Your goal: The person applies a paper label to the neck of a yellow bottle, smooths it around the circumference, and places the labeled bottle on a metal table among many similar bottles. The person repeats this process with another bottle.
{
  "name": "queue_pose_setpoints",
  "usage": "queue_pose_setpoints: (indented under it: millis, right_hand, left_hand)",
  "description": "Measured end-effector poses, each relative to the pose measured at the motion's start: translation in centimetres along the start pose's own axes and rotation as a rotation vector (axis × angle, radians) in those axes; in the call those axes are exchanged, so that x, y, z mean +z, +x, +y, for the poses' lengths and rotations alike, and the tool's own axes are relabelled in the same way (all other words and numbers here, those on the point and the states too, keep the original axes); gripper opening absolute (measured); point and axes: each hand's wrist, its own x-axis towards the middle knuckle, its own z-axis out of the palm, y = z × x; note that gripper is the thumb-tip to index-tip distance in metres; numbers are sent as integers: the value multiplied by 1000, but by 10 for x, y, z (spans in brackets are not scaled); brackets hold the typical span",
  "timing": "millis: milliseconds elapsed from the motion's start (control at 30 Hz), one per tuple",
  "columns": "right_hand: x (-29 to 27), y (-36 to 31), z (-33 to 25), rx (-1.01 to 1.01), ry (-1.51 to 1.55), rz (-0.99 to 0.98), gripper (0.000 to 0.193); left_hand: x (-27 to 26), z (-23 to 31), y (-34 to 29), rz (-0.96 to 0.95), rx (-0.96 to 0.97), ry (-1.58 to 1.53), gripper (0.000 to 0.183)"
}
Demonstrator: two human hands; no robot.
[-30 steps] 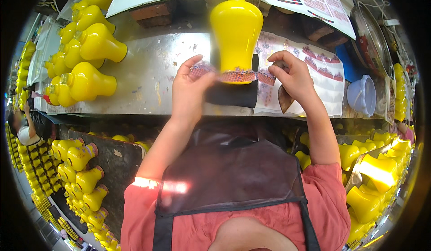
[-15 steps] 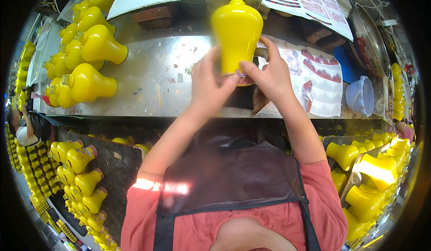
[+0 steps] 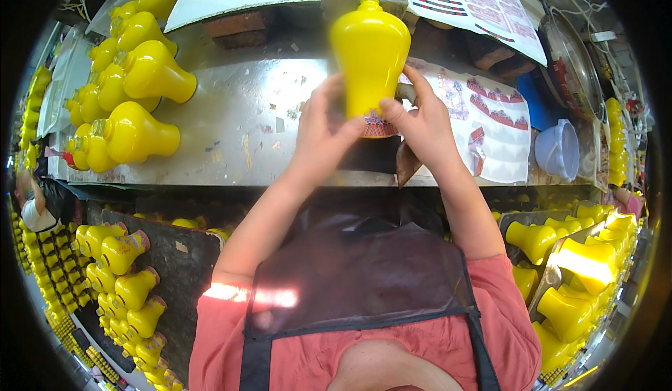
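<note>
A glossy yellow vase (image 3: 371,48) lies in front of me, its narrow neck pointing away, over a grey block (image 3: 334,2). My left hand (image 3: 323,121) grips its lower left side, the thumb at the foot. On the other side my right hand (image 3: 423,114) has its thumb against the lower right wall, with the forefinger along the side. Between the thumbs a patterned band (image 3: 378,123) in dark and reddish tones circles the foot. The fingers behind the vase are partly hidden.
Several plain yellow vases (image 3: 143,132) lie at the table's left. Printed pattern sheets (image 3: 493,128) are on the right, near a pale blue bucket (image 3: 558,151). Boards of vases flank me below the metal table (image 3: 231,160). Another person (image 3: 38,205) is at the far left.
Both thumbs have shifted slightly on the foot, the right one up and outward. More of the patterned band shows now. The vase stays in nearly the same place.
</note>
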Motion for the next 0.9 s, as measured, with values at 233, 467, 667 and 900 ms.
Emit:
queue_pose_setpoints:
  millis: [233,467,667,900]
  right_hand:
    - [-2,-4,-11,77,-32,-16,97]
    - [-8,-6,-6,197,405,-97,87]
    - [-10,-11,11,114,132,-169,79]
    - [0,-14,36,83,320,-136,74]
  left_hand:
    - [-1,4,2,-2,-36,54,72]
    - [-1,-4,2,4,-70,-50,67]
    - [4,-4,1,9,17,99,70]
    - [-2,5,6,-129,-11,44,70]
